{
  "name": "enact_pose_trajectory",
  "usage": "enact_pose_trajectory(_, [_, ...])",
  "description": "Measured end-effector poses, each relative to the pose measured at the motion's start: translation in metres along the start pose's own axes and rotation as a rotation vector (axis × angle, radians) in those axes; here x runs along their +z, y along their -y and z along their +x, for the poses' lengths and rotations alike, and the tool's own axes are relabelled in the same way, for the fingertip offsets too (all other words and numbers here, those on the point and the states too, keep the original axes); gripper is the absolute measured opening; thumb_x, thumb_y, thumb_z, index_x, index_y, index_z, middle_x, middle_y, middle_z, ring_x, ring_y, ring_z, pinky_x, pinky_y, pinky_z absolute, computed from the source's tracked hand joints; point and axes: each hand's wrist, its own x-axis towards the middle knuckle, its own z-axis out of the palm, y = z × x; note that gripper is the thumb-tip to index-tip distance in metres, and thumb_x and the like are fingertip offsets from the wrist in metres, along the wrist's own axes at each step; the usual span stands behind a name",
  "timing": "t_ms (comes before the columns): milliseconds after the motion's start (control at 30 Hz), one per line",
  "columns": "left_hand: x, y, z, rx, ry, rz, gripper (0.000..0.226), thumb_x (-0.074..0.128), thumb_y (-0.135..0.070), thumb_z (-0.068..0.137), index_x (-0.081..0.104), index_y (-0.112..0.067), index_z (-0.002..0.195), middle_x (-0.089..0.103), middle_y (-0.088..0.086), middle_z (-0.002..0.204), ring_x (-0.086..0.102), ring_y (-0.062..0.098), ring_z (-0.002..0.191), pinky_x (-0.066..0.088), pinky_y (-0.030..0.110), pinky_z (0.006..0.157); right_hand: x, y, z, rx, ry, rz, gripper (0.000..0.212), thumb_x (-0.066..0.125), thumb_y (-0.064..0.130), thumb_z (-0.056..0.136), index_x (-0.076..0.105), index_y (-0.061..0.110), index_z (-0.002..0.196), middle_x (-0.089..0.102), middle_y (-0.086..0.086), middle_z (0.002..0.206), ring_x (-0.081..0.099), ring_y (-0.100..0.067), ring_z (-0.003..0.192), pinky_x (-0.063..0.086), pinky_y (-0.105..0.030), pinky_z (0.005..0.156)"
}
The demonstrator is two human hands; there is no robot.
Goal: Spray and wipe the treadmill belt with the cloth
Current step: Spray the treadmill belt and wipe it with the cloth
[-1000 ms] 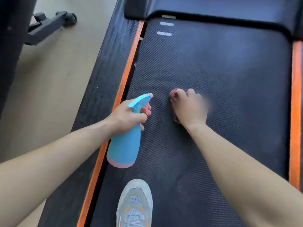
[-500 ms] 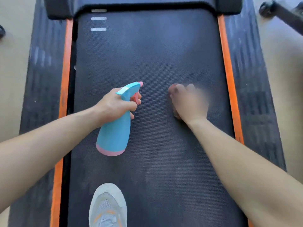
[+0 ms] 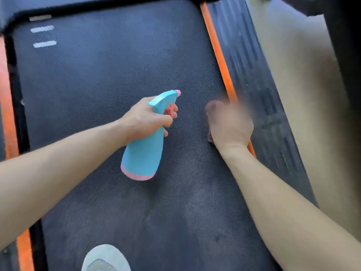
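The left hand (image 3: pixel 148 118) is wrapped around the neck of a light-blue plastic spray bottle with a pink base band and pink nozzle tip (image 3: pixel 145 151), a finger curled on its pink trigger; the bottle hangs tilted above the dark, finely textured treadmill belt (image 3: pixel 101 79), nozzle pointing away from the person and slightly to the right. The right hand (image 3: pixel 230 124) lies palm-down on the belt close to its right edge, just beside the orange strip (image 3: pixel 218 55) that borders the black ribbed side rail (image 3: pixel 254 79). This hand is blurred, so whether its fingers are spread or bunched cannot be told; a small dark edge showing under its left side may be the cloth (image 3: pixel 210 136), otherwise hidden beneath the palm. A pale grey shoe toe (image 3: pixel 106 259) stands on the belt at the bottom edge.
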Motion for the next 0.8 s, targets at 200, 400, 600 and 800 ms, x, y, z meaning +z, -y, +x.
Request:
enact_pose_trajectory(200, [0.009,-0.002,0.009,-0.018,0.047,0.028,0.036,0.065,0.002,0.082,0.072,-0.025,0.105,0.072,0.015,0.116,0.066,0.005,0.057,0.056,0.021,0.058,-0.031,-0.008,-0.067,0.097,0.145,0.059,0.032,0.077,0.038,0.079,0.064,0.016,0.098,0.058,-0.008,0.084,0.057,-0.032,0.074,0.042,-0.037,0.057])
enact_pose_trajectory(400, [0.01,-0.005,0.013,-0.019,0.026,0.013,0.042,0.055,0.013,0.089,0.068,-0.012,0.12,0.069,0.01,0.111,0.066,-0.001,0.056,0.054,0.017,0.053,-0.023,-0.017,-0.049,-0.024,0.121,-0.016,0.024,0.069,0.037,0.087,0.065,0.017,0.099,0.059,-0.008,0.084,0.056,-0.033,0.075,0.041,-0.038,0.059])
enact_pose_trajectory(600, [0.003,-0.001,0.01,-0.03,-0.025,0.018,0.043,0.056,0.011,0.088,0.067,-0.008,0.125,0.072,0.014,0.117,0.067,0.003,0.057,0.055,0.018,0.055,-0.022,0.0,-0.014,0.135,0.16,0.024,0.028,0.075,0.035,0.081,0.064,0.016,0.099,0.06,-0.009,0.087,0.058,-0.033,0.079,0.044,-0.038,0.061])
enact_pose_trajectory(800, [0.006,0.0,0.011,-0.006,0.009,-0.007,0.063,0.057,0.012,0.087,0.065,-0.03,0.133,0.069,0.003,0.108,0.068,0.005,0.074,0.058,0.023,0.06,-0.031,-0.027,-0.073,-0.025,0.185,0.018,0.026,0.076,0.033,0.081,0.065,0.016,0.097,0.057,-0.009,0.083,0.055,-0.034,0.073,0.042,-0.039,0.057])
